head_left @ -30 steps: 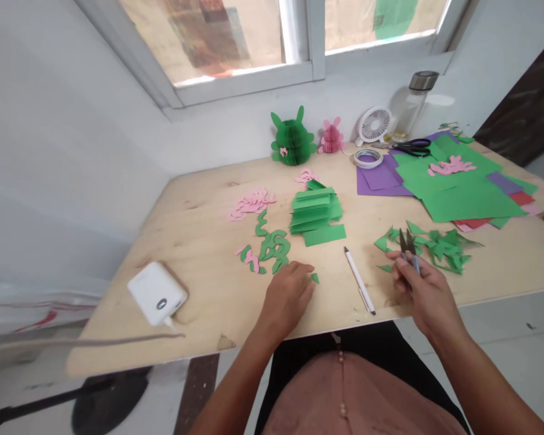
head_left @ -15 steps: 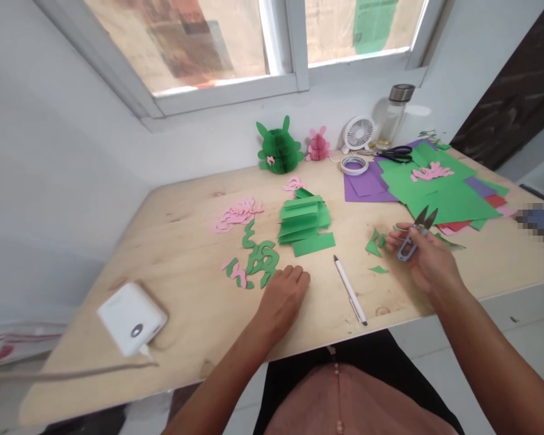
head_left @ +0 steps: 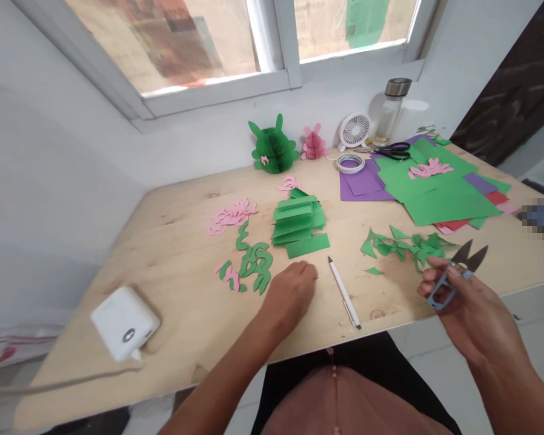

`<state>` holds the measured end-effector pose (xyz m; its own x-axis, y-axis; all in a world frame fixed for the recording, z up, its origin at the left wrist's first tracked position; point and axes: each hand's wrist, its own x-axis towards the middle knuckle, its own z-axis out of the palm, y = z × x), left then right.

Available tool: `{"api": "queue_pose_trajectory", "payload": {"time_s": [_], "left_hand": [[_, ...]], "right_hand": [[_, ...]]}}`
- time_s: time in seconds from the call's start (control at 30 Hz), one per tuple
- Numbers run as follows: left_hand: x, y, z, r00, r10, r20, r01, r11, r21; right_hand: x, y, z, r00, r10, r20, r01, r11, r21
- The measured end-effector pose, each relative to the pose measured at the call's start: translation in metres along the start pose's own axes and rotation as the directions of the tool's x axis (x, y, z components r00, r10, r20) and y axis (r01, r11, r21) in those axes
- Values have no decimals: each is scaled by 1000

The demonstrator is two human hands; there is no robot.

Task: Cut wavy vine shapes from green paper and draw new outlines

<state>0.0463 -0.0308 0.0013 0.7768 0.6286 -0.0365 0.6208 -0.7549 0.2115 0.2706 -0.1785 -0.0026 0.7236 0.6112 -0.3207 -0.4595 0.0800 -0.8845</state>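
Observation:
My right hand grips a pair of blue-grey thread snips, held above the table's front edge with the two blades spread and pointing away. Just beyond it lies a pile of green paper scraps. My left hand rests low on the table with its fingers curled together; its underside is hidden, so anything inside cannot be made out. Near that hand are curved green paper cutouts and a stack of folded green paper strips. A white pen lies between my hands.
Pink paper cutouts lie left of the strips. Green sheets, black scissors and a tape roll sit at the right back. A green paper figure, small fan and bottle stand along the wall. A white box with a cable is at left.
My right hand has drawn back toward the front right with the snips, uncovering the pile of green scraps. My left hand has shifted slightly to the right.

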Motion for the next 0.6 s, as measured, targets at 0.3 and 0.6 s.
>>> {"api": "queue_pose_trajectory", "payload": {"time_s": [0.3, 0.6], "left_hand": [[99, 69, 14, 992, 117, -53, -125, 975, -184], [138, 71, 25, 966, 256, 32, -238, 934, -265]], "right_hand": [[-13, 12, 12, 999, 42, -14, -41, 999, 11], [2, 31, 39, 994, 76, 82, -81, 995, 57]]}}
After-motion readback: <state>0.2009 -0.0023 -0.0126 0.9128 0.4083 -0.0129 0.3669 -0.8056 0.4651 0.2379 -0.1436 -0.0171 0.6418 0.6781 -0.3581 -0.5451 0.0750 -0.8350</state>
